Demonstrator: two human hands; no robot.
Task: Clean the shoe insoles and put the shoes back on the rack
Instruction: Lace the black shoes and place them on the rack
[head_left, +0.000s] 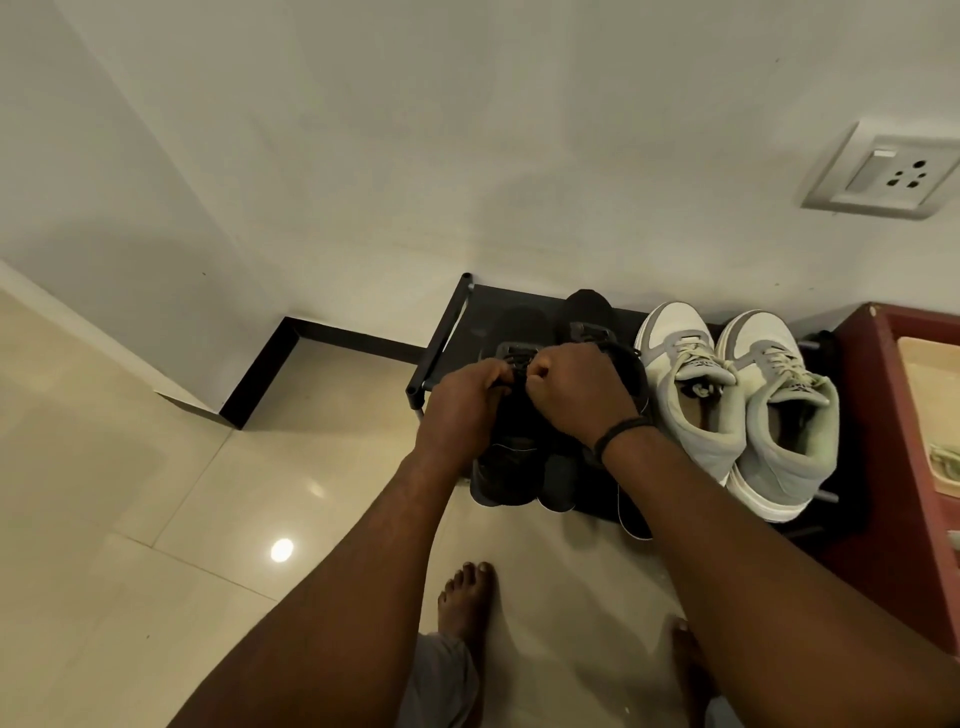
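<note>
The black shoe (506, 467) sits at the left end of the shoe rack (441, 338), heel toward the person, its matte dark upper blending into the rack's dark shelf so that its outline is hard to trace. The left hand (462, 400) and the right hand (576, 389) meet over its tongue, fingers curled and pinching the black laces (519, 364) between them; how the lace ends run under the knuckles cannot be seen. A second black shoe (589, 317) lies just beside it toward the wall side, mostly covered by the right hand and forearm, only its rounded toe and part of the tongue showing. A thin dark wristband (621, 431) circles the right wrist.

To the right on the same shelf stands a pair of white sneakers (743, 405) with grey panels, pale laces and padded collars, openings facing up; their insoles are in shadow and unclear. The rack is a frame of slim dark tubes with a flat shelf, its right end hidden behind a red-brown cabinet (893, 441) that is cut off by the frame edge. The floor (156, 519) is glossy cream tile with a bright light reflection. Two bare feet (465, 597) stand below, one partly hidden by the right arm. A white wall socket (883, 174) is mounted on the smooth pale wall.
</note>
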